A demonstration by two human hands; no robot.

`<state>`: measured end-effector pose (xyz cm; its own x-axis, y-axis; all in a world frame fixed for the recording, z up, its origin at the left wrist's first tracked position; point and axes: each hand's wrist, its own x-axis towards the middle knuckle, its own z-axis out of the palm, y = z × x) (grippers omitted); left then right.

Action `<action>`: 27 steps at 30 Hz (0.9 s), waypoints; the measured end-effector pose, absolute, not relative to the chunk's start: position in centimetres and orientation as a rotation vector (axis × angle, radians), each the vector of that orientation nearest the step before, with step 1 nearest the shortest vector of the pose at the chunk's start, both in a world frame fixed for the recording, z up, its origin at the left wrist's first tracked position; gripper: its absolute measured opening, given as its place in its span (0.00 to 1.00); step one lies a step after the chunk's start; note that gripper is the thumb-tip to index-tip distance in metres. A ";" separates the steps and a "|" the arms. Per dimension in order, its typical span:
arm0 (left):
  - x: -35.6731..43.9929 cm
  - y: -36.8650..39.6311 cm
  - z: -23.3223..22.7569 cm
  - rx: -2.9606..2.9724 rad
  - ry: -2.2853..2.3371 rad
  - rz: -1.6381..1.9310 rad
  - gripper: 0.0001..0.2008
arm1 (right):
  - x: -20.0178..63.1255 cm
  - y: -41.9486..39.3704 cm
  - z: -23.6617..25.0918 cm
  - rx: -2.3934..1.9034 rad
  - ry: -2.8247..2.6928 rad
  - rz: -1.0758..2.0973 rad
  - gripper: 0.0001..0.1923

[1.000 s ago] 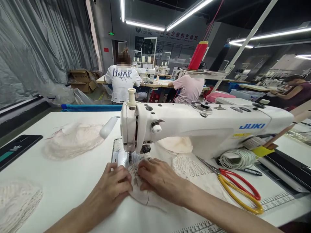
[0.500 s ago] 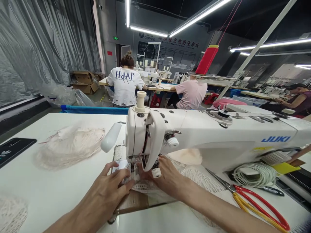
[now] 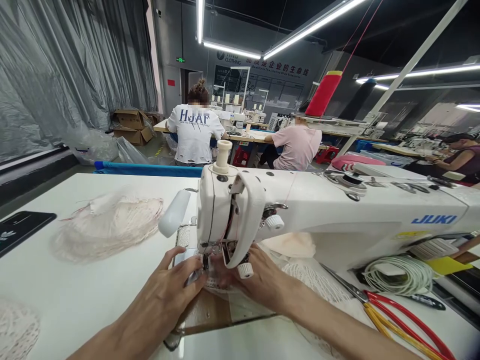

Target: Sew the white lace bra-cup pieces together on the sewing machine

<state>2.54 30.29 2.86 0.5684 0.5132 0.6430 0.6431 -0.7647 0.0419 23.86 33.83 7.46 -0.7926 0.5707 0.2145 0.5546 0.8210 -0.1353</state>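
A worker's left hand (image 3: 170, 290) and right hand (image 3: 258, 277) press flat, fingers spread, on pale lace fabric (image 3: 225, 287) under the needle of a white sewing machine (image 3: 318, 215), whose head hides the fingertips. Red-handled scissors (image 3: 397, 315), coiled cord (image 3: 399, 274) and a lace pile (image 3: 107, 227) share the desk (image 3: 86, 290).

The white sewing machine (image 3: 337, 215) carries the brand "JUKI" in blue letters on the right of its arm. The white T-shirt (image 3: 194, 132) of a person seated ahead reads "HJAF" across the back, with a smaller line beneath too small to read. High on the dark back wall (image 3: 262, 65) stands "CLOTHING" beside a row of Chinese characters, partly legible as 企业的生命线
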 end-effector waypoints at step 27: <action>2.7 29.5 2.4 -2.616 -1.011 -1.019 0.16 | 24.4 30.0 4.6 -0.682 -2.660 -0.140 0.23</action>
<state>2.67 29.54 2.45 0.5404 0.5367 0.6480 0.6439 -0.7595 0.0922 24.43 30.02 4.65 -0.8058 0.4425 0.3935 0.4812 0.8766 -0.0002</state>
